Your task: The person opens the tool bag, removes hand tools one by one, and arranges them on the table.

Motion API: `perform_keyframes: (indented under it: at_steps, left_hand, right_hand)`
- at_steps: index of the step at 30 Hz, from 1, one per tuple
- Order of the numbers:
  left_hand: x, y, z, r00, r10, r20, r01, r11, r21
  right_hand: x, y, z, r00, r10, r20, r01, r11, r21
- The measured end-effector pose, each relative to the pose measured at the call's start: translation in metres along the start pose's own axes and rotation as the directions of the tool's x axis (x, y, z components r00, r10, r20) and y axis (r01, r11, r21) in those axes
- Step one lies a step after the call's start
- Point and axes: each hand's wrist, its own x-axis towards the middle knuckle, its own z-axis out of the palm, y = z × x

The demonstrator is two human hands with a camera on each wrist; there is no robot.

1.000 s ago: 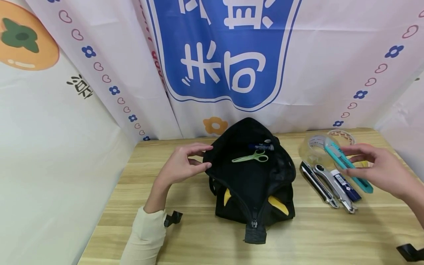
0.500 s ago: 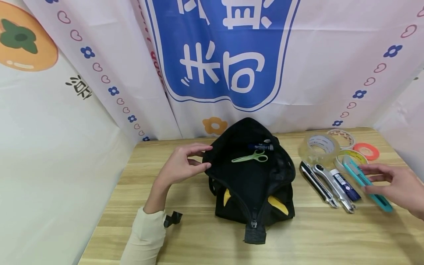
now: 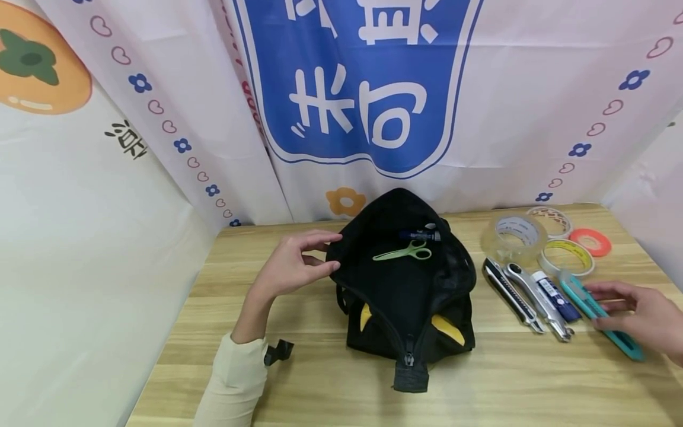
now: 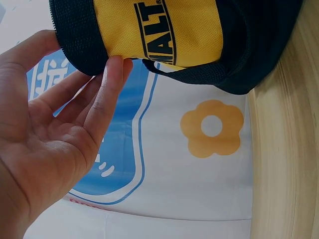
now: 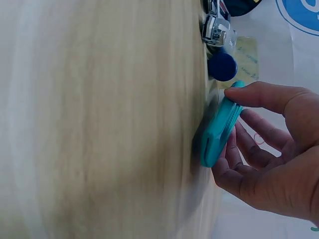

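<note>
In the head view a black tool bag [image 3: 392, 296] with yellow patches stands unzipped, its mouth spread wide. Green-handled scissors [image 3: 401, 254] and a dark blue tube [image 3: 418, 235] lie inside it. My left hand [image 3: 293, 265] holds the bag's left rim between thumb and fingers; the left wrist view shows the yellow side [image 4: 194, 35] with black lettering. My right hand [image 3: 642, 314] pinches a teal box cutter [image 3: 589, 299] at the right of the table. Seen from the right wrist, the box cutter [image 5: 219, 130] is tilted close over the tabletop.
Left of the teal cutter lie a black-and-silver box cutter [image 3: 509, 293], a silver box cutter [image 3: 536, 299] and a blue glue stick [image 3: 556, 298]. Behind them are several tape rolls, including a wide clear one [image 3: 493, 246] and a red one [image 3: 590, 233]. A fabric backdrop [image 3: 512, 118] borders the table.
My right hand has carried the teal box cutter right and toward me, away from above the tape rolls and down beside the glue stick. The left hand and bag stay put.
</note>
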Motion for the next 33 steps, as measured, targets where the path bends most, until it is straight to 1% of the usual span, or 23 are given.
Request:
perform_keyframes:
  at_steps: [4, 9, 14, 17, 19, 25, 30, 33]
  left_hand:
    - [0.000, 0.000, 0.000, 1.000, 0.000, 0.004, 0.000, 1.000, -0.002]
    - [0.001, 0.000, 0.000, 1.000, 0.004, 0.001, -0.004, 1.000, -0.008]
    - [0.000, 0.000, 0.000, 1.000, 0.011, 0.001, -0.011, 1.000, -0.002]
    - [0.000, -0.001, 0.000, 1.000, 0.010, 0.001, -0.010, 1.000, 0.001]
    - [0.000, -0.001, 0.001, 1.000, 0.009, 0.001, -0.009, 1.000, 0.003]
    - [0.001, 0.000, 0.001, 1.000, 0.010, -0.001, -0.010, 1.000, 0.000]
    - [0.000, 0.001, 0.000, 1.000, 0.008, 0.005, -0.008, 1.000, -0.004]
    - [0.000, 0.001, 0.000, 1.000, 0.009, 0.005, -0.009, 1.000, -0.004]
  right_hand:
    - [-0.002, 0.002, 0.002, 1.000, 0.003, 0.008, -0.003, 1.000, -0.023]
    - [-0.001, 0.002, 0.003, 0.998, 0.030, 0.049, -0.028, 0.999, -0.044]
    - [0.002, -0.004, 0.002, 0.994, 0.060, 0.095, -0.054, 0.996, -0.066]
    - [0.002, -0.009, 0.000, 0.993, 0.064, 0.098, -0.055, 0.995, -0.086]
    - [0.002, -0.014, -0.001, 0.995, 0.057, 0.076, -0.049, 0.993, -0.105]
    - [0.004, -0.037, -0.002, 0.999, -0.033, 0.003, 0.033, 0.988, -0.151]
    - [0.009, -0.064, -0.004, 0.996, -0.091, 0.020, 0.093, 0.990, -0.102]
    - [0.015, -0.082, -0.004, 0.988, -0.154, 0.006, 0.154, 0.985, -0.083]
